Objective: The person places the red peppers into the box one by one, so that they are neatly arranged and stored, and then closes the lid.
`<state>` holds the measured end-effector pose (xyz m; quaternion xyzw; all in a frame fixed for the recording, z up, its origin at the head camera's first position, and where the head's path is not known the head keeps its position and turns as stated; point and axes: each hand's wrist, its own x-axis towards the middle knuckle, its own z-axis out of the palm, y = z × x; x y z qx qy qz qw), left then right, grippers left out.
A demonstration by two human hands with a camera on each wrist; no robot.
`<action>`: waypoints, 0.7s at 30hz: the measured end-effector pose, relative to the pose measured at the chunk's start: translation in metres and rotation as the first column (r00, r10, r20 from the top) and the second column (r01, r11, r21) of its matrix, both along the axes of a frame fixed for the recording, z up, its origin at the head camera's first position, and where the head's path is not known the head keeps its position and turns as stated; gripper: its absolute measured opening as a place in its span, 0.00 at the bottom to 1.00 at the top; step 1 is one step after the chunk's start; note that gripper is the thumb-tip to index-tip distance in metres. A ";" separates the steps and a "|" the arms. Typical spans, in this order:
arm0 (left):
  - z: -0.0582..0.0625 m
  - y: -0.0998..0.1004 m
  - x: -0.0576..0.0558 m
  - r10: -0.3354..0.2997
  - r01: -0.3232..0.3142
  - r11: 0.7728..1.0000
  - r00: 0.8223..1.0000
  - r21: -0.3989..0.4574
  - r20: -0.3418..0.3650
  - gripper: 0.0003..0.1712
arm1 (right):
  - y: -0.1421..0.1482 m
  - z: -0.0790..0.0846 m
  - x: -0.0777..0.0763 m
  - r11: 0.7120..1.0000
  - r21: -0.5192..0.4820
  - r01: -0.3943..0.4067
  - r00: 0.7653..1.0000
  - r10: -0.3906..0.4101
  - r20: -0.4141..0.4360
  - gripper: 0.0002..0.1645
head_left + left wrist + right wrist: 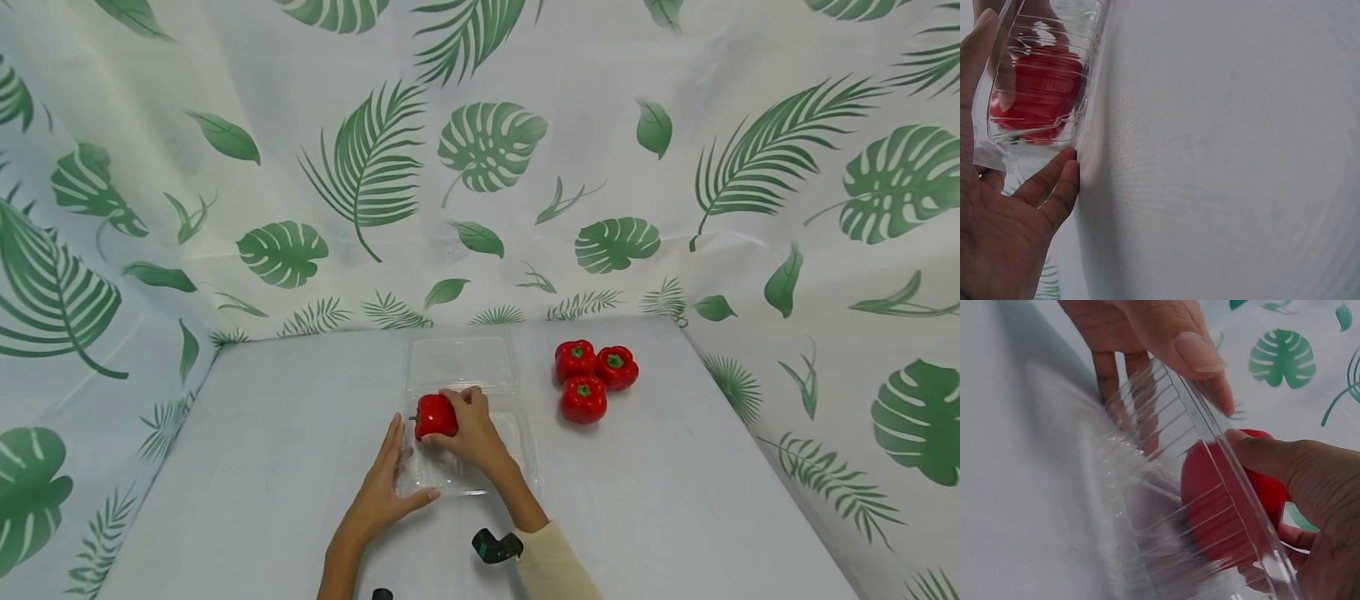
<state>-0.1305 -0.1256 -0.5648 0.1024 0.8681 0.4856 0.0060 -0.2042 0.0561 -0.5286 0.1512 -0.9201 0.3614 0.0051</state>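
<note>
A red bell pepper (pixel 435 416), lying on its side with its stem to the left, is gripped by my right hand (pixel 472 429) inside a clear plastic clamshell container (pixel 525 446). Thumb and fingers curl round the pepper in the right wrist view, where the ribbed wall partly covers it. My left hand (pixel 385 492) is at the container's front left corner, fingers extended along the side and thumb spread by the front rim. In the left wrist view the fingertips (pixel 1067 164) are right at the container's lower edge. The lid (pixel 461 362) lies opened back, away from me.
Three red bell peppers (pixel 583 400) stand grouped on the white table (pixel 637 500) to the right of the container, stems up. A leaf-printed curtain (pixel 480 192) encloses the table at the back and sides. A black strap device (pixel 497 547) sits by the right sleeve.
</note>
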 end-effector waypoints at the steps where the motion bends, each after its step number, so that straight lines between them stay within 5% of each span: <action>1: 0.000 0.000 0.000 -0.001 0.001 1.000 1.000 0.003 0.003 0.66 | 0.000 0.000 0.000 1.000 0.002 -0.001 1.000 0.001 -0.002 0.47; 21: -0.001 0.000 -0.001 -0.005 0.004 1.000 1.000 0.011 0.018 0.66 | 0.010 -0.003 0.006 1.000 -0.013 -0.005 0.998 0.004 -0.064 0.48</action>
